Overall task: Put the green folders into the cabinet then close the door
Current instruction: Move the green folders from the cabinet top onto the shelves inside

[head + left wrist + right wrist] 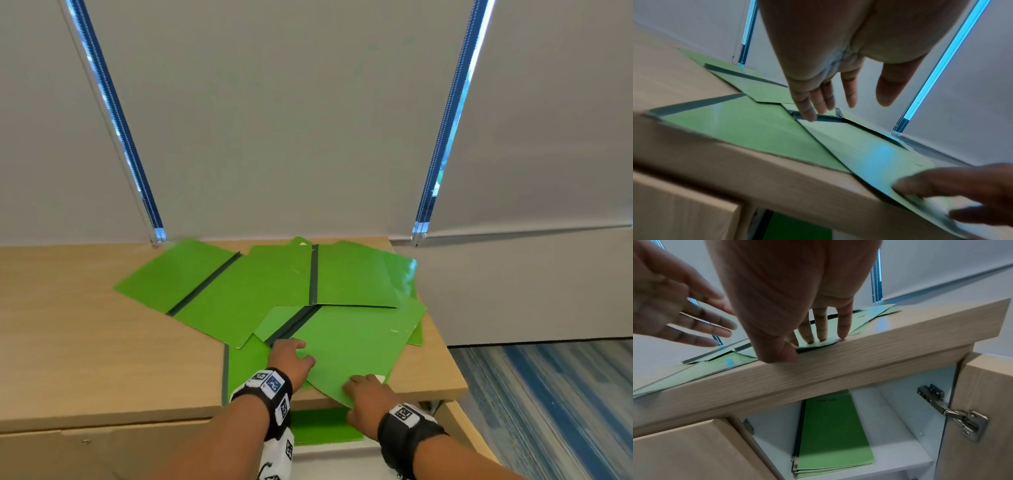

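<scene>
Several green folders (267,284) with dark spines lie fanned out over the wooden cabinet top (85,342). The nearest folder (352,342) overhangs the front edge. My left hand (291,356) hovers over it with straight fingers, the little finger touching its dark spine (818,117). My right hand (366,390) presses straight fingers flat on that folder's near corner (857,324), and its thumb lies against the top's front edge. Below, the cabinet stands open with a stack of green folders (834,434) on its white shelf.
The cabinet door (986,402) hangs open on the right on a metal hinge (953,413). A shut door panel (102,452) is on the left. Grey roller blinds (274,120) rise behind the top. Blue carpet (565,394) lies to the right.
</scene>
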Tool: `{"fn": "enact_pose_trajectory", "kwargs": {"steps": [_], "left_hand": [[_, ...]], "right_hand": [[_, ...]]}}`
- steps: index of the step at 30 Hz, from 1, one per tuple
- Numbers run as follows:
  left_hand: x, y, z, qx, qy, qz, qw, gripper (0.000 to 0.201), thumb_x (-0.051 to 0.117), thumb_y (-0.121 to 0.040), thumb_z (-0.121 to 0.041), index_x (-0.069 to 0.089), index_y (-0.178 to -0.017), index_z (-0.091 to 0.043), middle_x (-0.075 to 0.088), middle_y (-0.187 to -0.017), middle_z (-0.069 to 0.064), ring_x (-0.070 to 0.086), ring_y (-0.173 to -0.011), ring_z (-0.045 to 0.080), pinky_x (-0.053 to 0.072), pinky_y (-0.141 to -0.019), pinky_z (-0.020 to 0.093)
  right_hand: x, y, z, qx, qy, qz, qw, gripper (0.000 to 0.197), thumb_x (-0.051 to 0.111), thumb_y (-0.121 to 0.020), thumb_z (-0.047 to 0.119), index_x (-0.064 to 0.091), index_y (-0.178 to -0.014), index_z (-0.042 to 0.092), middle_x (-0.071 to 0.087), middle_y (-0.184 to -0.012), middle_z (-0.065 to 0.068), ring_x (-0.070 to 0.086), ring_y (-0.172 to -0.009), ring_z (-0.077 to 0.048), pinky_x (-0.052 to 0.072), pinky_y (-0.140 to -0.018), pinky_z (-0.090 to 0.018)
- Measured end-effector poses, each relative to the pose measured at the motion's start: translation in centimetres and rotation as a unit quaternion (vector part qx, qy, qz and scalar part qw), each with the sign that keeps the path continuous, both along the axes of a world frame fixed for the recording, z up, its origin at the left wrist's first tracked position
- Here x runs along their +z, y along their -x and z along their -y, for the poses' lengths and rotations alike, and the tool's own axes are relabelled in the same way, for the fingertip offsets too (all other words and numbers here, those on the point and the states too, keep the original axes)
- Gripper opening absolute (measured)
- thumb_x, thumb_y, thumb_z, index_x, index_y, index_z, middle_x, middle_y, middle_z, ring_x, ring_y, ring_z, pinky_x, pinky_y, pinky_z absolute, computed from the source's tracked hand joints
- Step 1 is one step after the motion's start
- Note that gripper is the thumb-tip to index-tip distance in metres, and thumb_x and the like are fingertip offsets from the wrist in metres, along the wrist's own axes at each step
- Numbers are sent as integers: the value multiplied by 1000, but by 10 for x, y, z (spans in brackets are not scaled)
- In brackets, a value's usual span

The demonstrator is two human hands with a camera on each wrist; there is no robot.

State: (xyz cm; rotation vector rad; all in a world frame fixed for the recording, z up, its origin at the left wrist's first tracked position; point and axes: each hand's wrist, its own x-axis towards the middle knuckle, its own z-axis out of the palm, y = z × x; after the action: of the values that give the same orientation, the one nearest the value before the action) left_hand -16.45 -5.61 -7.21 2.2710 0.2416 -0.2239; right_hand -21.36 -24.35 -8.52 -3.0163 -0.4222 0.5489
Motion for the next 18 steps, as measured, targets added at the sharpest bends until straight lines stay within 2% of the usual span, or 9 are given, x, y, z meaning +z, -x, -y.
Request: {"fn": "enact_pose_trajectory", "kwargs": {"steps": [3,6,8,10,12,14,15,16,18], "left_hand": [[0,-19,10,-17,-105,-9,994,63,64,-81,-44,49,-136,-18,39,-147,7,40,-134,25,36,-111,39],[3,-38,16,-41,-168,-38,984,78,56,-83,-50,28,-148,-16,16,-159,8,19,-146,28,26,-117,44],[0,-49,17,-42,-188,-71,979,87,57,-83,-52,18,-151,-15,10,-160,9,13,-147,28,23,-118,46],[-7,-56,16,-31,-173,-123,977,97,62,-81,-54,10,-152,-12,20,-157,11,24,-144,31,31,-114,44],[-18,-55,17,-36,-176,-154,972,104,68,-77,-52,8,-152,-11,31,-152,10,37,-137,30,39,-109,41],[-28,-50,17,-53,-238,-137,960,104,72,-73,-49,12,-150,-12,31,-150,8,35,-136,29,38,-109,41],[-33,-49,17,-58,-268,-125,954,104,73,-72,-47,14,-150,-13,30,-148,7,33,-136,29,38,-109,41],[-37,-48,16,-61,-286,-119,949,103,75,-71,-46,16,-149,-14,30,-147,6,33,-135,29,39,-108,41],[-39,-47,14,-67,-299,-122,944,98,77,-69,-44,22,-146,-15,32,-141,4,34,-130,29,42,-104,40]], "right_hand": [[13,3,9,17,-3,-27,999,37,50,-80,24,58,-115,18,58,-118,-8,53,-111,-31,47,-92,-40],[20,-2,18,51,10,-67,996,50,55,-76,36,58,-124,26,56,-122,-4,55,-111,-30,47,-93,-39],[30,-9,22,57,0,-108,993,57,58,-76,47,56,-129,26,57,-128,-2,55,-116,-29,45,-98,-39],[40,-22,23,28,-43,-159,986,62,56,-82,55,53,-134,22,55,-136,-3,52,-123,-28,42,-104,-39],[48,-42,19,-21,-83,-183,979,59,53,-87,54,52,-135,18,55,-136,-5,52,-123,-26,40,-106,-38],[49,-65,12,-105,-166,-173,965,52,58,-88,46,55,-128,13,62,-120,-9,59,-108,-25,48,-100,-40],[46,-78,8,-175,-245,-189,935,44,61,-88,39,57,-120,10,62,-107,-9,61,-97,-24,52,-95,-43],[42,-90,3,-240,-330,-209,889,32,62,-89,32,57,-111,10,59,-98,-9,60,-91,-23,54,-93,-44],[32,-116,-6,-340,-443,-226,798,17,60,-91,21,60,-107,13,56,-94,-10,61,-95,-24,54,-93,-44]]}}
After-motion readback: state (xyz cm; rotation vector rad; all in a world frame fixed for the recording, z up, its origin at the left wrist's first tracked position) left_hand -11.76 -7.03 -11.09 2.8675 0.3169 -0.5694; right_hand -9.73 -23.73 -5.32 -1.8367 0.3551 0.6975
